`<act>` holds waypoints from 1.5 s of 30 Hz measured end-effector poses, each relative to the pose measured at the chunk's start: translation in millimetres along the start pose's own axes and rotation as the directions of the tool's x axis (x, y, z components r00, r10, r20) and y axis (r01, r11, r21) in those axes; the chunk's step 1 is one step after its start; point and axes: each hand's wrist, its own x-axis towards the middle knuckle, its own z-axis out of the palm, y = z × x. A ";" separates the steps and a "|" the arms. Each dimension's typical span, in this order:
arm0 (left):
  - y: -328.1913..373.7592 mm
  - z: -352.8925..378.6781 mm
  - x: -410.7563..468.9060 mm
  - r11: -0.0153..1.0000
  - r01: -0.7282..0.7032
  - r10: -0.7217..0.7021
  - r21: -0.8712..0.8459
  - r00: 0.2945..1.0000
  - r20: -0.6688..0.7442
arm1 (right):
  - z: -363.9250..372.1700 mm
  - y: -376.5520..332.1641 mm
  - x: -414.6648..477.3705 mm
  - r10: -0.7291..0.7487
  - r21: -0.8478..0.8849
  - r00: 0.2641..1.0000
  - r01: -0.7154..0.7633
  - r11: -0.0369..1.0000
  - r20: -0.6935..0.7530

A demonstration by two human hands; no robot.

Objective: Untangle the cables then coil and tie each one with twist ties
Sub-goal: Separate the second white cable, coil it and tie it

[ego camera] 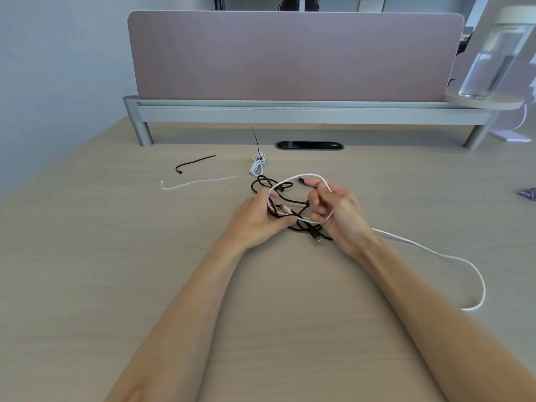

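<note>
A white cable forms a loop between my two hands over the middle of the desk, and its free length trails right in a curve. My left hand pinches the loop's left side. My right hand grips the loop's right side. Under and between the hands lies a tangled black cable, its plug near my right wrist. Farther back rests a small coiled white cable bound with a black tie. A loose black twist tie and a loose white twist tie lie to the left.
A pink divider panel on a grey rail stands across the back of the wooden desk. A cable port sits below it. A clear water bottle stands on a round shelf at the right. A purple item lies at the right edge.
</note>
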 end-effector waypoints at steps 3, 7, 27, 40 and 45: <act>-0.1 1.7 0.4 0.992 -0.068 0.077 0.103 0.994 -0.083 | 5.0 -0.2 -2.4 0.028 0.095 1.000 -0.028 0.995 -0.001; -1.8 3.9 -3.4 0.952 -0.190 0.240 0.240 0.950 -0.201 | 5.1 -3.8 -1.7 0.094 0.360 0.995 -0.078 0.930 -0.027; 14.1 -4.2 -7.7 0.929 -0.320 0.318 -0.185 0.947 -0.038 | 7.9 0.9 1.8 -0.043 0.067 0.997 0.048 0.997 -0.068; 12.1 -17.4 -6.5 0.838 -0.355 0.247 -0.414 0.924 -0.293 | -1.9 19.8 2.1 -0.646 -0.857 0.707 0.491 0.158 0.287; 4.8 -26.3 -2.2 0.880 -0.332 0.148 -0.341 0.872 -0.467 | 2.2 9.5 -6.6 -0.660 -0.768 0.624 0.631 0.108 0.419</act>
